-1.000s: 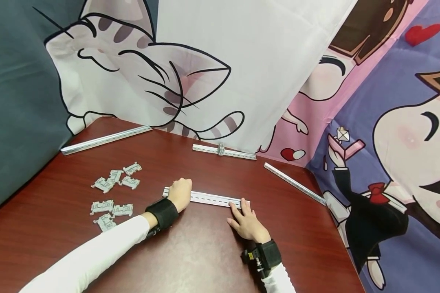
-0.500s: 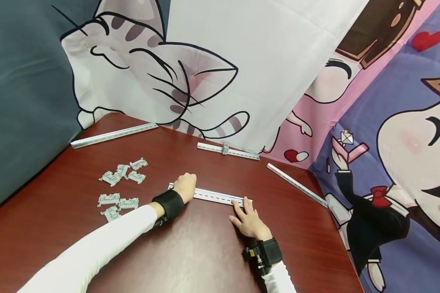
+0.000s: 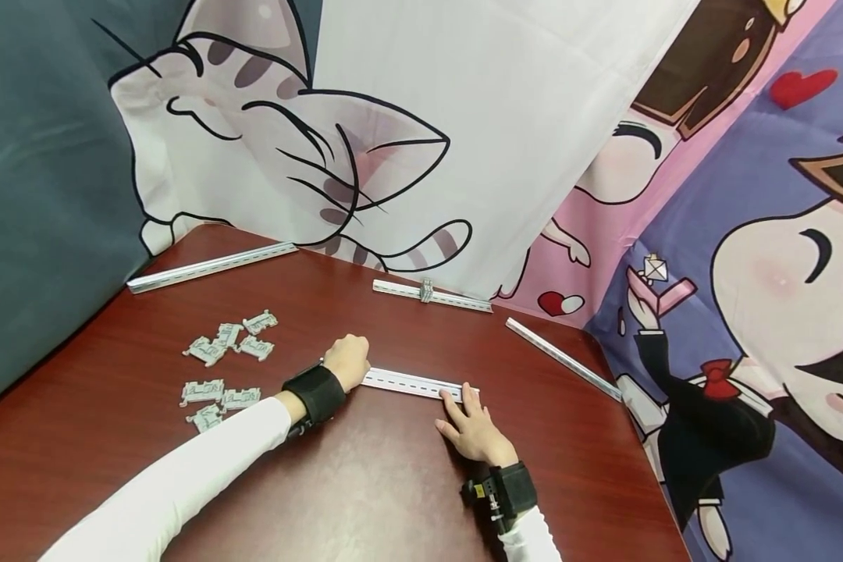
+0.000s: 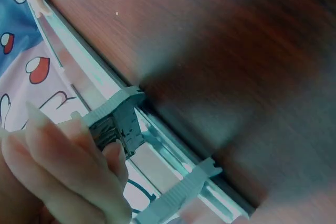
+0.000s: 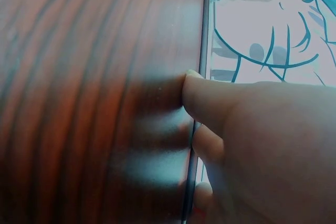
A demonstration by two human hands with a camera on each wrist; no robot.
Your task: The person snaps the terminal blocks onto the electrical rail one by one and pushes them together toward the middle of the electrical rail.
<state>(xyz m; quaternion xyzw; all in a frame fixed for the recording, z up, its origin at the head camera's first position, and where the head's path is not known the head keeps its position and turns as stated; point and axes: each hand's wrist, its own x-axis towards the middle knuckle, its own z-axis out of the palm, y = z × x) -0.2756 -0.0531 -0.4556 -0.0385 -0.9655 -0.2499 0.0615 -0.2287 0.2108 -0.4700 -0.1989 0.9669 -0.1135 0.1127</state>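
Note:
A slotted metal DIN rail (image 3: 403, 382) lies across the middle of the table. Over its left part, my left hand (image 3: 347, 361) pinches a grey terminal block (image 4: 126, 121) set on the rail, seen in the left wrist view. A second terminal block (image 4: 181, 191) straddles the rail closer to its end, apart from the fingers. My right hand (image 3: 474, 429) rests its extended fingers on the rail's right end. In the right wrist view, that hand's thumb (image 5: 202, 95) touches the rail's near edge. From the head view, my left hand hides both blocks.
Several loose terminal blocks lie in an upper group (image 3: 228, 337) and a lower group (image 3: 207, 402) at left. Other rails lie at back left (image 3: 211, 267), at the back with blocks on it (image 3: 464, 300), and at right (image 3: 562, 359). A printed curtain borders the table.
The head view has shifted slightly. Both hands stay at the same places on the rail, the left over its left part and the right at its right end.

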